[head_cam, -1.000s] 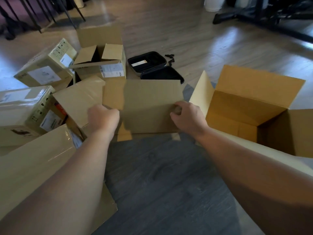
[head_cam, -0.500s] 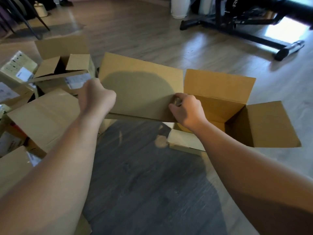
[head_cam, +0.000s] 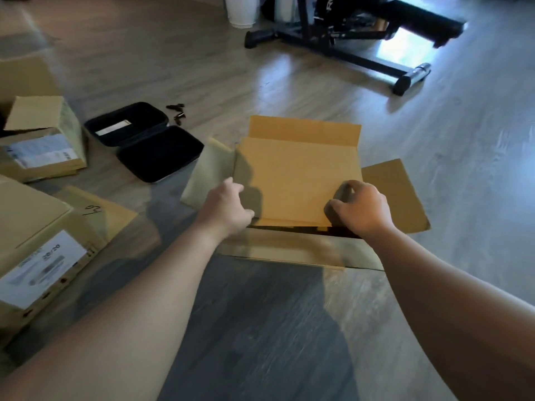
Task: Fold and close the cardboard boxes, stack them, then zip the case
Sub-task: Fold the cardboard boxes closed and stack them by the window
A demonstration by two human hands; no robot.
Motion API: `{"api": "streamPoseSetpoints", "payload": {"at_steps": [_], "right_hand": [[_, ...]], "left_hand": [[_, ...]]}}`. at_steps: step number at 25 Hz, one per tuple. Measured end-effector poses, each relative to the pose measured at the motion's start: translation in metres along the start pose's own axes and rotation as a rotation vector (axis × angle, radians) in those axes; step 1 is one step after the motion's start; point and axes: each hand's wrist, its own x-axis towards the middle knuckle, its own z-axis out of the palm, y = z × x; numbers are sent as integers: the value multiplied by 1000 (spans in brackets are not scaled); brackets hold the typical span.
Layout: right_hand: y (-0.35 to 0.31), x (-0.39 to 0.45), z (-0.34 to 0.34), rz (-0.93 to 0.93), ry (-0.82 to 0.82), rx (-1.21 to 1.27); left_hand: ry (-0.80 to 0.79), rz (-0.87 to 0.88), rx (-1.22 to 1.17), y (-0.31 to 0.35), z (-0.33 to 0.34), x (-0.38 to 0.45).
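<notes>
Our fingers [head_cam: 344,189] on the right hand [head_cam: 360,209] were curled over the near right corner of a large tan cardboard flap [head_cam: 295,180], pinching its edge, while the left hand [head_cam: 227,208] pressed down on the flap's near left corner with its fingers bent over the board; how tightly they gripped we could not tell. That flap lay folded flat across the top of the open brown cardboard box [head_cam: 289,250] sitting on the grey wood-plank floor [head_cam: 260,328] directly ahead of us. The box's far flap [head_cam: 304,130] stood upright behind it, its right flap [head_cam: 396,195] lay spread outward, and its pale left flap [head_cam: 205,172] angled out beside our left hand. A dark gap showed along the near edge between the folded flap and the box's front wall. The black zip case [head_cam: 150,146] lay opened flat on the floor just left of the box, apart from it. Further left sat a smaller labelled cardboard box [head_cam: 43,140], and nearer us a big labelled carton [head_cam: 37,250]. A black metal stand [head_cam: 347,50] stood at the far side of the room.
</notes>
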Motion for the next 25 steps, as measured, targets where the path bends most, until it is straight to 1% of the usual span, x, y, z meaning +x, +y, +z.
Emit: {"api": "streamPoseSetpoints", "payload": {"at_steps": [2, 5, 8, 11, 13, 15, 17, 20, 23, 25], "right_hand": [[19, 0, -6, 27, -18, -3], [34, -1, -4, 12, -104, -32], [37, -2, 8, -18, -169, -62], [41, -1, 19, -5, -172, -126], [44, 0, 23, -4, -172, -141], [47, 0, 26, -16, -171, -152], [51, -1, 26, -12, -154, -148], [57, -3, 20, 19, -79, -166], [64, -8, 14, 74, -56, -258], [69, -13, 10, 129, -49, -311]], "left_hand": [[-103, 55, 34, 4, 15, 6], [-196, 117, 117, -4, 25, 9], [-216, 116, 193, -16, 29, 7], [-201, 182, 278, -20, 33, 1], [-166, 224, 285, -24, 37, -2], [-97, 222, 256, -29, 39, -5], [-2, 198, 268, -35, 38, -8], [120, 155, 378, -44, 34, -10], [177, 121, 464, -52, 30, -12], [220, 41, 481, -58, 26, -14]]}}
